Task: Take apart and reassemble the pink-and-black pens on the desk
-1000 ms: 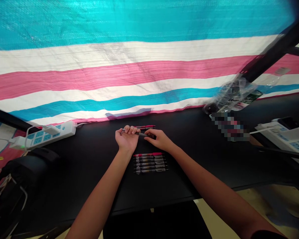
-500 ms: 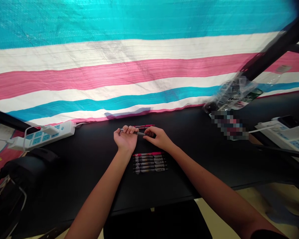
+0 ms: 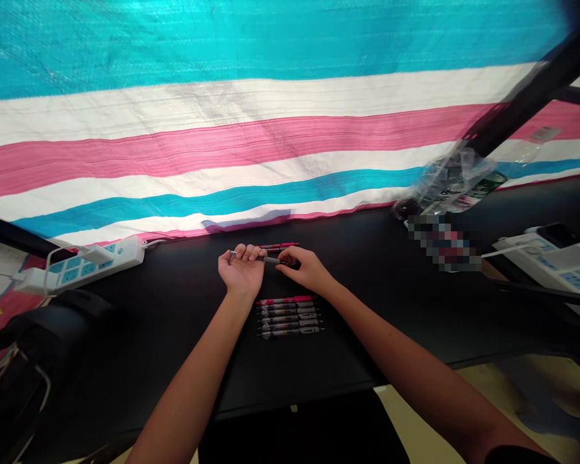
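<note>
Between both hands a slim grey-and-black pen [image 3: 271, 260] lies roughly level above the table. My left hand [image 3: 242, 267], palm up, has its fingers curled around the tip end. At the other end, the thumb and fingers of my right hand [image 3: 303, 266] pinch the pen's dark part. Just behind the hands lies a red pen [image 3: 284, 245], partly covered by fingers. Nearer to me is a row of several clear-barrelled pens [image 3: 290, 320], side by side, with a red pen [image 3: 284, 300] at the far end of the row.
The black table [image 3: 174, 361] meets a striped tarp [image 3: 270, 142] at the back. A white power strip [image 3: 84, 264] and a black bag-like object [image 3: 58, 328] are at left. At right are a clear plastic bag [image 3: 457, 177], a blurred-out device, and another power strip [image 3: 555, 264].
Both hands keep the same hold on the pen. The view has shifted very slightly; the pens on the table have not moved.
</note>
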`<state>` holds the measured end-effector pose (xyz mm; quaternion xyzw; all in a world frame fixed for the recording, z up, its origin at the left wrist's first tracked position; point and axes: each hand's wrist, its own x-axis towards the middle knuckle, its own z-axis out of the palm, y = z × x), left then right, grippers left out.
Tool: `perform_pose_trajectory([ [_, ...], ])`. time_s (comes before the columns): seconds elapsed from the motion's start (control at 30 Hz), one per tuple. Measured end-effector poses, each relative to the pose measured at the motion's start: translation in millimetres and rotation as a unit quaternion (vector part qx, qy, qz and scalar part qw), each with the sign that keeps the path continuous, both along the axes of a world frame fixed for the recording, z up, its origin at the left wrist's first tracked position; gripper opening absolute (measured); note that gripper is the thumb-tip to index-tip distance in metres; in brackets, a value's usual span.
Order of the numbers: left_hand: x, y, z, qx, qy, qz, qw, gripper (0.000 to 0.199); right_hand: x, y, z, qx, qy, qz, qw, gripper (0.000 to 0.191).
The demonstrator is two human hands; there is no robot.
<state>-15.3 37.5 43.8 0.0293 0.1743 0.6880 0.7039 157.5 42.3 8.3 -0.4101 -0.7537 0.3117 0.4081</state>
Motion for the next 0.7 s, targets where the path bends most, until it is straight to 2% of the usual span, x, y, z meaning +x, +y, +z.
perform_pose_trajectory([
  [0.33,0.1,-0.3,0.6,-0.006,0.057,0.007,0.998,0.038,0.7,-0.1,1.5,-0.005,0.0,-0.002,1.0,0.01],
  [0.7,0.9,-0.1,0.9,-0.003,0.049,0.008,0.999,0.036,1.6,0.1,0.4,0.0,-0.003,0.001,1.0,0.01],
])
